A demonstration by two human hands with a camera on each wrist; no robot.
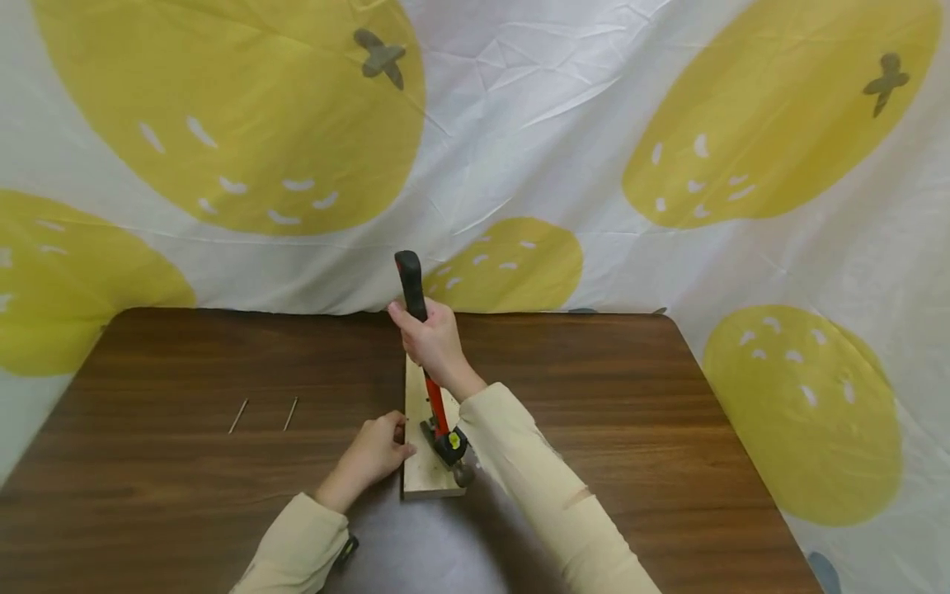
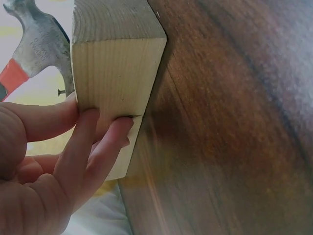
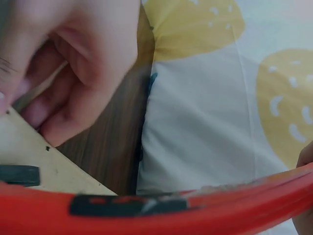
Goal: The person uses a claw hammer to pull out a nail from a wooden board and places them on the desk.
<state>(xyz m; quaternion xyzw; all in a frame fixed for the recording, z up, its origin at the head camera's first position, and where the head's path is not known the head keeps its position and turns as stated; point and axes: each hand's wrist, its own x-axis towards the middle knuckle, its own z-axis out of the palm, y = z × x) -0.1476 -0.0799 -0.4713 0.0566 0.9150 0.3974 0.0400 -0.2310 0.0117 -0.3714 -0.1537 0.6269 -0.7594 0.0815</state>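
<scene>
A pale wooden board (image 1: 430,485) lies on the table, pointing away from me. My left hand (image 1: 374,452) holds its left edge. In the left wrist view the thumb reaches onto the top face while bent fingers press the side (image 2: 110,73). My right hand (image 1: 438,342) grips the red and black handle (image 1: 436,400) of a claw hammer, below its black end. The handle leans up and away; the metal head (image 2: 41,41) is down at the board's near part. A small nail (image 2: 61,92) sticks out from the top face beside the claw.
Two long nails, a left one (image 1: 238,417) and a right one (image 1: 290,414), lie on the brown table (image 1: 185,363) left of the board. A white cloth with yellow fruit shapes (image 1: 519,165) hangs behind the table's far edge. Small dark marks (image 3: 48,148) dot the board.
</scene>
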